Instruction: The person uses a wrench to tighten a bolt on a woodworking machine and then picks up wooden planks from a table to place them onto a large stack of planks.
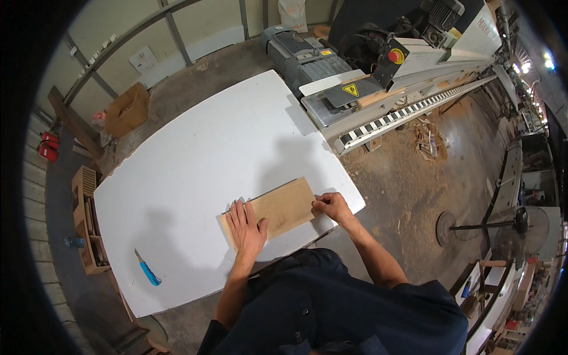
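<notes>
A flat rectangular wooden board (283, 207) lies on the white table (201, 154) near its front edge. My left hand (245, 228) presses flat on the board's left end, fingers spread. My right hand (331, 205) pinches the board's right end at its corner. A blue-handled utility knife (148, 271) lies on the table to the left, away from both hands.
A large woodworking machine (378, 77) with a roller conveyor and red stop button stands behind the table. Sawdust covers the floor at right. A standing fan (503, 228) is at right. A cardboard box (126, 110) and wooden shelf unit (87, 219) sit at left.
</notes>
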Tool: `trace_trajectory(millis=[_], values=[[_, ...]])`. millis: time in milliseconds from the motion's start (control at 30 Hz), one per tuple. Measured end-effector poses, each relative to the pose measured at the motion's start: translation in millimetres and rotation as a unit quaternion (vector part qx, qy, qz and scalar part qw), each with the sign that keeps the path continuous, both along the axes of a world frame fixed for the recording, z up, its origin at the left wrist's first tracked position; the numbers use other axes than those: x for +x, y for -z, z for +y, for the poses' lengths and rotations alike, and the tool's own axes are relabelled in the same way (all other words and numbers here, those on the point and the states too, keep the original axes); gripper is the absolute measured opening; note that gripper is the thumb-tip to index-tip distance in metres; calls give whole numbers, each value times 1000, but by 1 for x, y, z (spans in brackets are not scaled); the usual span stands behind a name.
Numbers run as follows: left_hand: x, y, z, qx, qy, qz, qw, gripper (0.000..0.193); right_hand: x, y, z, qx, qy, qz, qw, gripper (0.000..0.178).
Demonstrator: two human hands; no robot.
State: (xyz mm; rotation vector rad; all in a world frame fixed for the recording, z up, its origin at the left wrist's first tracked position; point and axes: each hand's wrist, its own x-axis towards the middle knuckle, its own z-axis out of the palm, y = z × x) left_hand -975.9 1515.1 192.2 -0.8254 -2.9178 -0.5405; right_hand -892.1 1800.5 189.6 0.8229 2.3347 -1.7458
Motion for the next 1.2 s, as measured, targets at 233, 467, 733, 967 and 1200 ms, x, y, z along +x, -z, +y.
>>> trace_trajectory(millis=[233,467,733,967,1200], values=[[2,1,-4,22,-7,11,1000,73,-23,-6,21,-3,-20,39,999,31],[13,-18,-4,104,-39,16,994,67,-112,-15,53,-248,160,138,946,41],[28,-35,-9,187,-69,-36,979,58,-200,0,81,-457,324,106,821,39],[24,-43,23,330,-70,-171,926,43,-186,15,86,-400,249,135,872,27],[-7,-27,56,616,-114,-491,605,37,-64,-6,-46,-386,182,153,892,11]])
